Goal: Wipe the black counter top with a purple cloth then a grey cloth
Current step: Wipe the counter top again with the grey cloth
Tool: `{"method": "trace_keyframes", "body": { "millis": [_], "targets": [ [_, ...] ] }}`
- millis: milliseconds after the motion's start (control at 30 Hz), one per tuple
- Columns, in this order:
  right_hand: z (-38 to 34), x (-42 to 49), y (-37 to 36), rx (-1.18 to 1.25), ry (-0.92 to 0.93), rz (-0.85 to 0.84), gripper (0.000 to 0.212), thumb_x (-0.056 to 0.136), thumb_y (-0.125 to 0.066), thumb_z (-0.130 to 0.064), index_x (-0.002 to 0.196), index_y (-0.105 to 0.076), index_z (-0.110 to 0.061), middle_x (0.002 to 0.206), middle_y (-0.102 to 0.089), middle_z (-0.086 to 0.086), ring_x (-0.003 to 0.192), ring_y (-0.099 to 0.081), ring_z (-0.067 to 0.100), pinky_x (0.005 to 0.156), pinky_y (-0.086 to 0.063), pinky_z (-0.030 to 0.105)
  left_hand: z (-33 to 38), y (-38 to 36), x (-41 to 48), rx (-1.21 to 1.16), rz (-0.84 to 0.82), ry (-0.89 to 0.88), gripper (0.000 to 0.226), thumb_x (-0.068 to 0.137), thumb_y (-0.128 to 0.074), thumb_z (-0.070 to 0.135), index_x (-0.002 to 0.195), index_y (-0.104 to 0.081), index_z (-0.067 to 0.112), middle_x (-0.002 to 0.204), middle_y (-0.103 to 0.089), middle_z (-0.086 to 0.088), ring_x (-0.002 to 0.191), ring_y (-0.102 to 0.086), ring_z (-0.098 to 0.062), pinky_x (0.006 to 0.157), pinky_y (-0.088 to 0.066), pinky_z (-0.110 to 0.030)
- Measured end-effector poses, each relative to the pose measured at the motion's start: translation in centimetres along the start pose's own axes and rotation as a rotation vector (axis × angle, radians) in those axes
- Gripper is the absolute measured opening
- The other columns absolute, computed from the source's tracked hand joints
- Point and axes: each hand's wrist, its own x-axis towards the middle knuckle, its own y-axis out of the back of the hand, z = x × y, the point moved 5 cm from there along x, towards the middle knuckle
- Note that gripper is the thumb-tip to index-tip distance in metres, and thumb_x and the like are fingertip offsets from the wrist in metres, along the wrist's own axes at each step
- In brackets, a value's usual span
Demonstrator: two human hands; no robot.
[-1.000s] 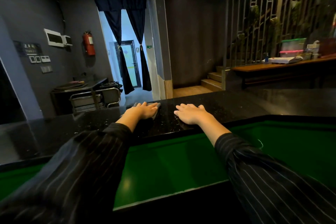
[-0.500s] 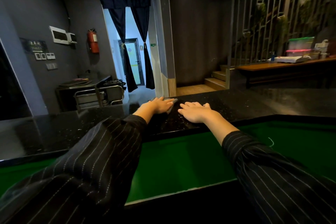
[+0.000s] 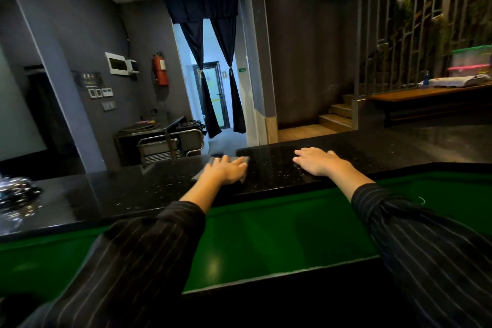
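Observation:
The black speckled counter top [image 3: 271,168] runs across the middle of the head view, above a green lower surface. My left hand [image 3: 227,170] lies flat, palm down, pressing a grey cloth [image 3: 213,161] onto the counter; only the cloth's far and left edges show around the fingers. My right hand [image 3: 318,162] rests flat on the counter to the right, fingers spread, with nothing under it. A gap of bare counter separates the two hands. No purple cloth is visible.
A shiny crumpled object [image 3: 16,194] sits on the counter at the far left. Beyond the counter stand a metal trolley [image 3: 170,145], a doorway with dark curtains [image 3: 213,74] and wooden steps [image 3: 335,117]. A wooden bench [image 3: 426,93] holds plastic boxes at right.
My left hand has slid the grey cloth leftward along the counter, away from my right hand, widening the gap. The right hand stays flat in place.

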Motion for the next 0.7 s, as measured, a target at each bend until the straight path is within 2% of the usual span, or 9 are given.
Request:
{"method": "trace_keyframes", "body": {
  "millis": [100, 233, 367, 533, 600, 700],
  "targets": [
    [-4.0, -0.8, 0.1, -0.008, 0.023, 0.098, 0.051, 0.104, -0.025, -0.034, 0.150, -0.030, -0.013, 0.159, -0.024, 0.006, 0.149, -0.014, 0.025, 0.115, -0.013, 0.056, 1.6, -0.4, -1.7, -0.003, -0.007, -0.094, 0.054, 0.095, -0.007, 0.055, 0.148, -0.010, 0.047, 0.160, -0.009, -0.019, 0.147, -0.008, -0.042, 0.119, -0.004, -0.056],
    [-13.0, -2.4, -2.9, -0.037, 0.167, 0.117, 0.048, 0.101, -0.023, -0.031, 0.143, -0.039, -0.013, 0.152, -0.035, 0.009, 0.140, -0.031, 0.030, 0.108, -0.025, 0.058, 0.1, -0.2, -3.0, 0.011, 0.006, -0.117, 0.055, 0.096, -0.010, 0.050, 0.150, -0.012, 0.039, 0.159, -0.013, -0.020, 0.145, -0.013, -0.043, 0.119, -0.010, -0.056],
    [-13.5, -2.0, -4.3, -0.083, 0.135, 0.017, 0.053, 0.101, -0.019, -0.038, 0.148, -0.035, -0.017, 0.154, -0.033, 0.007, 0.140, -0.031, 0.033, 0.108, -0.026, 0.055, -10.2, -0.2, -3.0, -0.006, 0.009, 0.015, 0.059, 0.087, -0.005, 0.058, 0.145, -0.014, 0.050, 0.161, -0.012, -0.011, 0.147, -0.013, -0.038, 0.119, -0.009, -0.055],
    [-13.7, -1.8, -4.3, -0.076, 0.078, 0.033, 0.055, 0.102, -0.019, -0.043, 0.152, -0.027, -0.022, 0.160, -0.023, 0.002, 0.146, -0.019, 0.029, 0.113, -0.017, 0.052, -24.3, -0.5, -4.8, -0.011, -0.004, 0.255, 0.059, 0.087, -0.003, 0.059, 0.145, -0.010, 0.051, 0.161, -0.012, -0.010, 0.147, -0.013, -0.036, 0.120, -0.007, -0.051],
    [-13.8, -1.6, -4.4, -0.086, 0.064, 0.042, 0.055, 0.102, -0.019, -0.043, 0.152, -0.027, -0.023, 0.160, -0.022, 0.002, 0.146, -0.017, 0.029, 0.114, -0.016, 0.053, -26.2, -0.5, -5.1, 0.001, -0.023, 0.292, 0.065, 0.081, -0.001, 0.063, 0.145, -0.009, 0.053, 0.162, -0.010, -0.008, 0.148, -0.011, -0.035, 0.120, -0.006, -0.052],
    [-13.8, -1.4, -4.5, -0.105, 0.045, 0.032, 0.055, 0.103, -0.017, -0.043, 0.153, -0.024, -0.023, 0.161, -0.019, 0.003, 0.147, -0.015, 0.029, 0.114, -0.014, 0.054, -24.4, -0.1, -4.9, 0.009, -0.013, 0.342, 0.055, 0.092, -0.011, 0.058, 0.146, -0.011, 0.051, 0.162, -0.006, -0.012, 0.148, -0.009, -0.036, 0.121, -0.004, -0.050]
  ]
}}
